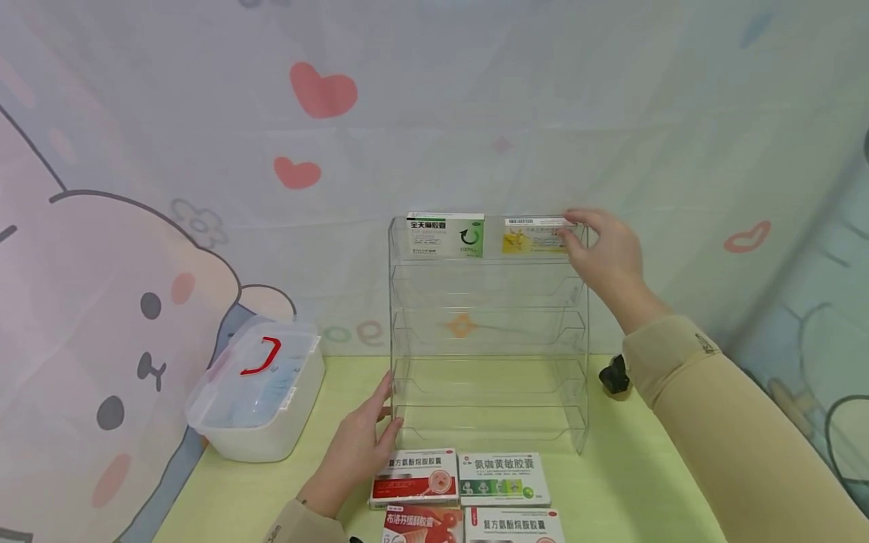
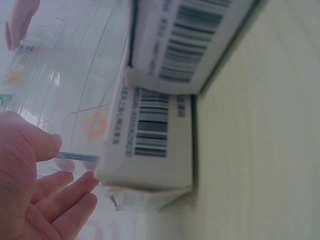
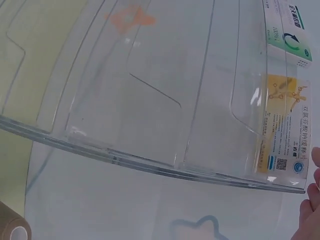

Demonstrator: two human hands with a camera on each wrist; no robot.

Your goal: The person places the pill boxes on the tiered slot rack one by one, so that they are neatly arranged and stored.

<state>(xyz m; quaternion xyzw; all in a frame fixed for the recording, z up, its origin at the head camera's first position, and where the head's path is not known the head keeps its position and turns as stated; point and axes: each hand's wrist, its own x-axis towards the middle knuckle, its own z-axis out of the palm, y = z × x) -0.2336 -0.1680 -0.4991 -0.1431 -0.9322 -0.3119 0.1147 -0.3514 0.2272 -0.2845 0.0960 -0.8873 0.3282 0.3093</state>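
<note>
sleeve foremost, right grip narrowly pinches yellow box, left grip holds rack.

The rack in the middle of the head view looks like clear, smooth plastic; in the right wrist view its thick edges and small glints look glossy. At its top, the green-and-white box and the yellow-and-white box look like smooth printed card. In the left wrist view, a barcoded box end looks like matt, papery card. At left of the head view, the storage box seems translucent plastic with a shiny lid. The backdrop looks like matt, faintly creased cloth; the sleeve at lower right, matt fabric.
</note>
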